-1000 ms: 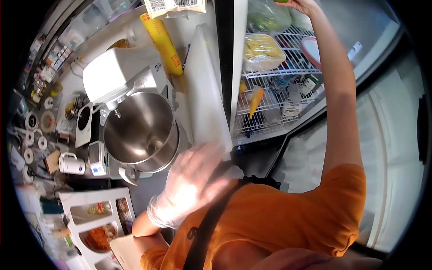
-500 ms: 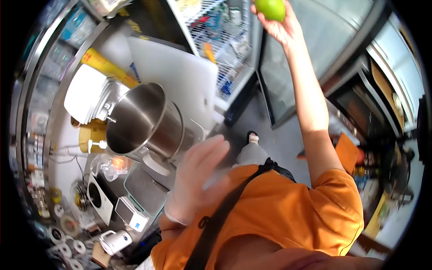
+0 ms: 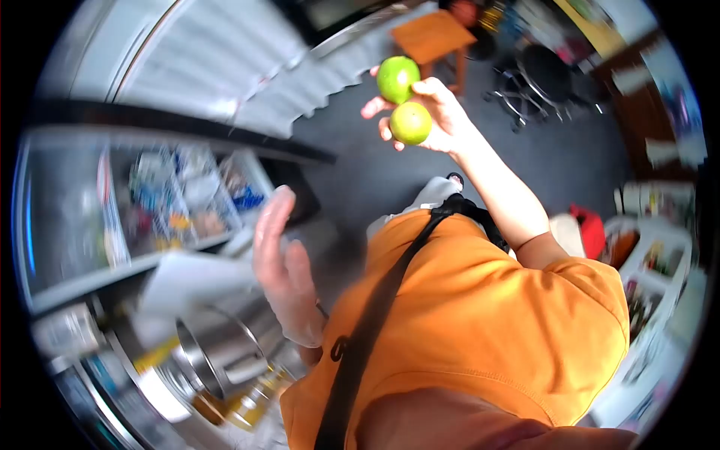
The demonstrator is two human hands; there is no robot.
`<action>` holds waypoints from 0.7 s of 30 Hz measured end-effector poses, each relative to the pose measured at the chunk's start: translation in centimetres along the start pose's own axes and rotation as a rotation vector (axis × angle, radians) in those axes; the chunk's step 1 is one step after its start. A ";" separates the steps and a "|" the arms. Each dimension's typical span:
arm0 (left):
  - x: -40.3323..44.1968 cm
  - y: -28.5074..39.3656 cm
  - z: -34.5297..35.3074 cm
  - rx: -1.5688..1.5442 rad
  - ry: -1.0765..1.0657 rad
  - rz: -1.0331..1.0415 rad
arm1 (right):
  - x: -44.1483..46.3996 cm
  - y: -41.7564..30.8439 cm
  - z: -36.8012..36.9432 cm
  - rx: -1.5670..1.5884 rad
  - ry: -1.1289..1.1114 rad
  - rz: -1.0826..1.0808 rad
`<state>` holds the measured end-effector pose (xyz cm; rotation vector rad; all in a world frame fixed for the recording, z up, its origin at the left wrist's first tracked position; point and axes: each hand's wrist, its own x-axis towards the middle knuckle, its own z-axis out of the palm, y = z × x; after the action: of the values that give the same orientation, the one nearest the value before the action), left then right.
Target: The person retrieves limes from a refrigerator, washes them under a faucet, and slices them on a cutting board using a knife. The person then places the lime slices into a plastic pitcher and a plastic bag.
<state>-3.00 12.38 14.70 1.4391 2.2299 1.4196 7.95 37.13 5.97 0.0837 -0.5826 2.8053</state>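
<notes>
Two round green limes [image 3: 398,79] are in the bare fingers of my right hand [image 3: 442,120], raised in front of me at the top centre. The nearer lime [image 3: 410,123] looks slightly yellower and sits against the palm side. The other one is pinched further out between the fingers. My left hand [image 3: 283,270] wears a clear plastic glove. Its fingers are stretched upward and apart, with nothing in them, and it is a little blurred. Close to its left and below stands a large steel pot [image 3: 225,349].
At left a fridge [image 3: 187,199] with filled wire shelves is seen, with its dark door edge [image 3: 187,131] crossing the view. White plates [image 3: 163,394] lie beside the pot. Further off are an orange stool [image 3: 433,36] and a black swivel chair [image 3: 545,73]. A white shelf unit [image 3: 660,259] stands at right.
My view has turned to the right, away from the counter. My right hand has come down into fuller view, and a second lime now shows in it. My left hand stays open.
</notes>
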 end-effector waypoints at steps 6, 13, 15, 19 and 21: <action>7.6 4.0 13.2 -0.180 -0.249 0.211 | -16.8 -10.4 -4.3 -0.303 0.460 -0.362; 13.9 13.0 31.4 -0.360 -0.621 0.471 | -33.9 -16.2 -4.4 -0.202 0.624 -0.899; 15.0 15.3 36.2 -0.433 -0.688 0.536 | -36.9 -17.0 -4.1 -0.179 0.620 -0.996; 16.0 19.2 44.9 -0.511 -0.838 0.467 | -42.1 -18.9 -3.9 -0.217 0.662 -1.129; 16.7 21.0 49.5 -0.529 -0.873 0.462 | -44.6 -21.2 -4.6 -0.204 0.685 -1.168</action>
<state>28.57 58.64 9.35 1.9022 0.9615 1.0251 56.65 46.31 4.88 -0.4205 -0.4204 1.4884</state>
